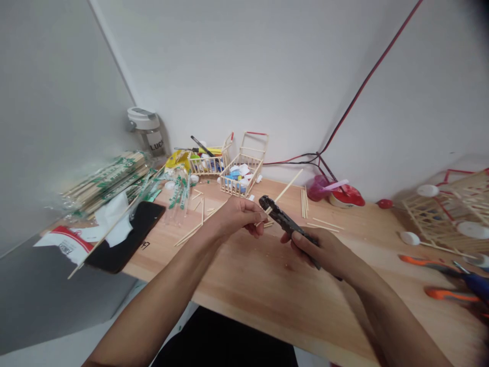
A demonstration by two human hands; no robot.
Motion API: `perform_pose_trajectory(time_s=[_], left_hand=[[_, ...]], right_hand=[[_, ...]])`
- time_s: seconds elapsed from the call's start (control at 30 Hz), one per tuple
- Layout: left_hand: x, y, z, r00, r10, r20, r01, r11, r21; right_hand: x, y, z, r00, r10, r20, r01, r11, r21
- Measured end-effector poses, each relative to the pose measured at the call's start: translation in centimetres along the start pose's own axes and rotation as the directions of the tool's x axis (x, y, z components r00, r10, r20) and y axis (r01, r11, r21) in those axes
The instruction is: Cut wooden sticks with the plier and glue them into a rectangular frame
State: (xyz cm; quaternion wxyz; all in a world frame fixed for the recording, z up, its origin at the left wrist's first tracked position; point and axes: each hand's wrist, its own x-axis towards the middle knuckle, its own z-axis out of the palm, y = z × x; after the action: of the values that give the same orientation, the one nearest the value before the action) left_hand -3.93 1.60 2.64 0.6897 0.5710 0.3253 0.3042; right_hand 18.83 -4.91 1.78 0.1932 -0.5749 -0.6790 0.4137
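Note:
My left hand (pixel 235 216) pinches a thin wooden stick (pixel 286 188) between its fingers and thumb, and the stick slants up and away toward the wall. My right hand (pixel 317 250) is closed around the handles of black pliers (pixel 284 219). The pliers' jaws (pixel 266 203) point toward my left hand and sit right beside the stick. I cannot tell whether the jaws grip it. Loose sticks (pixel 304 203) lie on the wooden table (pixel 244 265) beyond my hands.
Two stick-built cages (pixel 242 176) holding bottle caps stand at the back. To the left lie a wrapped stick bundle (pixel 109 183) and a black tablet (pixel 126 237). A lattice stick structure (pixel 439 219) and orange-handled pliers (pixel 439 278) lie to the right. The table's front edge runs below my arms.

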Motion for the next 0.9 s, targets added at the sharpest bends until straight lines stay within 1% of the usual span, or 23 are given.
perform_pose_trajectory(time_s=[0.17, 0.33, 0.63, 0.9], left_hand=[[0.2, -0.1, -0.1, 1.0, -0.007, 0.001, 0.007, 1.0, 0.007], [0.2, -0.2, -0.3, 1.0, -0.005, 0.002, 0.005, 1.0, 0.028], [0.3, -0.6, -0.6, 1.0, 0.0, 0.023, -0.001, 0.999, 0.045], [0.6, -0.6, -0.5, 1.0, 0.006, 0.013, -0.007, 0.997, 0.075]], right_hand=[[-0.1, -0.4, 0.1, 0.999, -0.021, -0.024, 0.021, 1.0, -0.009], [0.0, -0.4, 0.3, 0.999, -0.007, -0.039, 0.005, 0.999, -0.035], [-0.3, -0.6, 0.4, 0.999, -0.039, -0.035, 0.032, 0.983, -0.178], [-0.1, -0.6, 1.1, 0.988, -0.092, -0.128, 0.058, 0.967, -0.25]])
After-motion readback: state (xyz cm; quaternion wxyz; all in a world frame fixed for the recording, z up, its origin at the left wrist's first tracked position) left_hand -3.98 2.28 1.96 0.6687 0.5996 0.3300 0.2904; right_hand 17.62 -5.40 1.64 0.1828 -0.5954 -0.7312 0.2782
